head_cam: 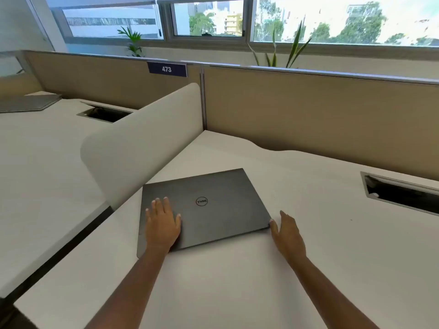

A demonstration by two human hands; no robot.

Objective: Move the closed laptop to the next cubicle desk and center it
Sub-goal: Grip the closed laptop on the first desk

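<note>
On the near white worktop (pixel 237 269), a left hand (pixel 162 225) is lying flat, its grip open, on the closed laptop (pixel 213 207); the right hand (pixel 288 233), grip open, is touching its corner. Likely next: lifting it past the divider (pixel 142 143).

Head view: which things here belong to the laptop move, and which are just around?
Job:
closed laptop
left hand flat on its lid
right hand at its right corner
near desk
next desk

Just around:
white divider
cable cutout
473 sign
plants
</note>
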